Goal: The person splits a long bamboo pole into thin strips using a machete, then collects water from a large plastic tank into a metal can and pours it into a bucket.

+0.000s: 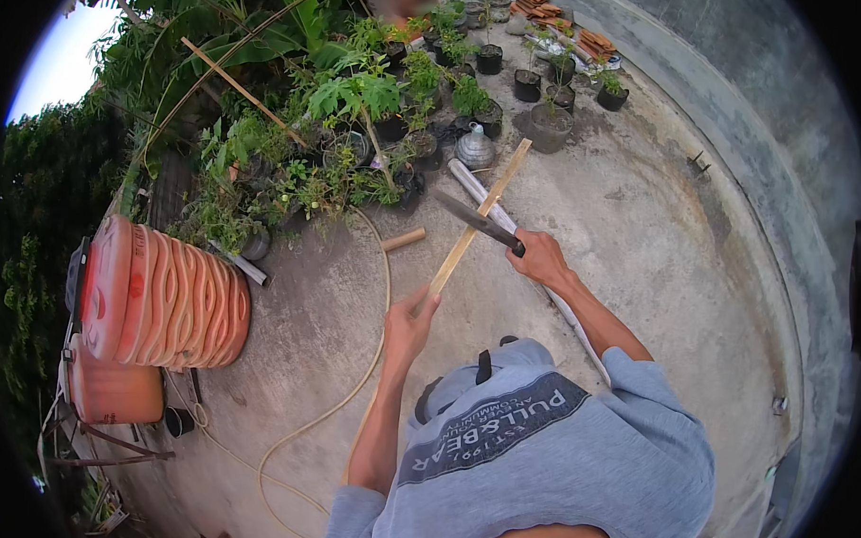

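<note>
Left hand (409, 327) grips bamboo stick (478, 217) | right hand (539, 257) grips knife (475, 218), blade seemingly touching stick

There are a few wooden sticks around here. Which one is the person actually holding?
The long pale stick, gripped at its lower end by the left hand. The short piece lies loose on the concrete, and the thin cane leans among the plants.
</note>
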A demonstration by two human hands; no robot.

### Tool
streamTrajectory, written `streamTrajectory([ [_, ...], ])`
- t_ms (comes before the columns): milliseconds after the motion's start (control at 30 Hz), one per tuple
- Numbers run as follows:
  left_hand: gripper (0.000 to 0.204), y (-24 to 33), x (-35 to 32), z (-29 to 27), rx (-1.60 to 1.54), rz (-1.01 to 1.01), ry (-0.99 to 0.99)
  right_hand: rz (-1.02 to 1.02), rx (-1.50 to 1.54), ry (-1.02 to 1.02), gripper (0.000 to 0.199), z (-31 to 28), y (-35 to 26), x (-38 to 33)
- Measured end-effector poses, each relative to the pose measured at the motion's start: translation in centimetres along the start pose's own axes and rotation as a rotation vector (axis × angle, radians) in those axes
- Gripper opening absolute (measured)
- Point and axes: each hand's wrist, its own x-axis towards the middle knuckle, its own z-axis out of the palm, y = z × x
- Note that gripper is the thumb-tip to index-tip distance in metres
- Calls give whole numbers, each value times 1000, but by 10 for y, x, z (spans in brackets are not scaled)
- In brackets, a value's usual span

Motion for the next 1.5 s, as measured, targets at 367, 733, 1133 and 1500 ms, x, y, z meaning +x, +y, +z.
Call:
streamTrajectory([
  [367,34,28,-19,-32,-57,-422,-385,341,313,78,31,-22,31,27],
  [733,36,3,-47,0,251,-32,-13,112,18,-291,28,-4,-22,6],
  [1133,37,-10,-74,-23,150,-192,-140,597,413,102,31,2,52,72],
  [1500,48,0,-28,-25,-205,-70,0,660,1404,137,28,33,-24,14],
])
